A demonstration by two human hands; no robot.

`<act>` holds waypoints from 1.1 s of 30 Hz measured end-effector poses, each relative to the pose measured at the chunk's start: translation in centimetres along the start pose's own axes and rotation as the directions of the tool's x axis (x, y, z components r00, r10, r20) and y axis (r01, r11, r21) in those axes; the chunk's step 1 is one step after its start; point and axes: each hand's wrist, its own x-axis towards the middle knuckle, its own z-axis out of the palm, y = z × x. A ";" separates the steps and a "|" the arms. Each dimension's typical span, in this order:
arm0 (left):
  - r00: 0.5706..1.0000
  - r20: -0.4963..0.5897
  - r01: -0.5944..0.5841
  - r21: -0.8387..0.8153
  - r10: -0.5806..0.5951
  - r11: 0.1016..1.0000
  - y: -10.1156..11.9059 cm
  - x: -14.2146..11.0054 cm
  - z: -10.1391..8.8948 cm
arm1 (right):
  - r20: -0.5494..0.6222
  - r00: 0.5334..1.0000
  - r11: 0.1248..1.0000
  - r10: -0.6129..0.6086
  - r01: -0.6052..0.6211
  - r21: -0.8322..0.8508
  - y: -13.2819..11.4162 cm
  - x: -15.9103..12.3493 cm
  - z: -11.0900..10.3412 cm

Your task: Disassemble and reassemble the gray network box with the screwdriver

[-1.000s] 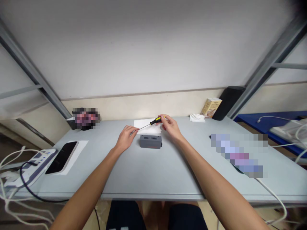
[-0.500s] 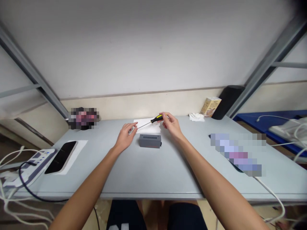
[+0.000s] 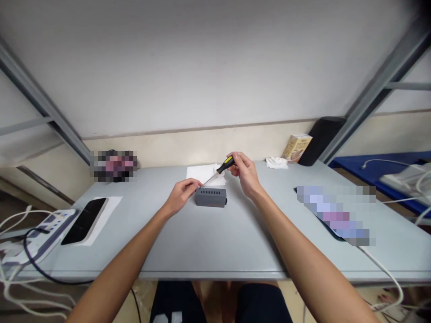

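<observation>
My right hand grips the rear of a black and yellow screwdriver, its thin shaft slanting down to the left. The tip meets the fingertips of my left hand, just above the left end of a small dark grey box. My left thumb and fingers are pinched together there. Whatever lies between them is too small to make out. The box stands on the table with a row of slots along its top and a dark knob-like part at its right end.
White paper lies behind the box. At left are a phone and a power strip with cables. At the back right stand crumpled tissue, a yellow carton and a black cylinder. A blurred-out device lies at right.
My left hand has moved right to the box's left end, its fingers closing together. The screwdriver has shifted slightly right and tilted steeper, its tip now over the box.
</observation>
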 end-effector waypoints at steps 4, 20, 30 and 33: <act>1.000 0.014 0.015 -0.029 -0.015 0.999 -0.1 0.1 0.1 | 0.020 1.000 0.999 -0.009 0.009 0.034 -0.1 0.0 0.0; 1.000 0.009 0.006 -0.005 -0.006 1.000 0.2 0.3 0.1 | -0.101 0.992 0.996 0.082 -0.083 -0.011 1.3 0.3 0.2; 0.980 -0.187 0.083 0.078 -0.067 0.993 -0.5 0.8 -1.0 | 0.097 0.982 0.978 0.160 -0.145 -0.147 3.1 -0.3 0.1; 0.955 -0.296 0.096 0.319 0.003 0.943 -1.8 1.0 -1.5 | 0.123 0.980 0.978 0.157 -0.137 -0.160 3.4 -0.3 0.1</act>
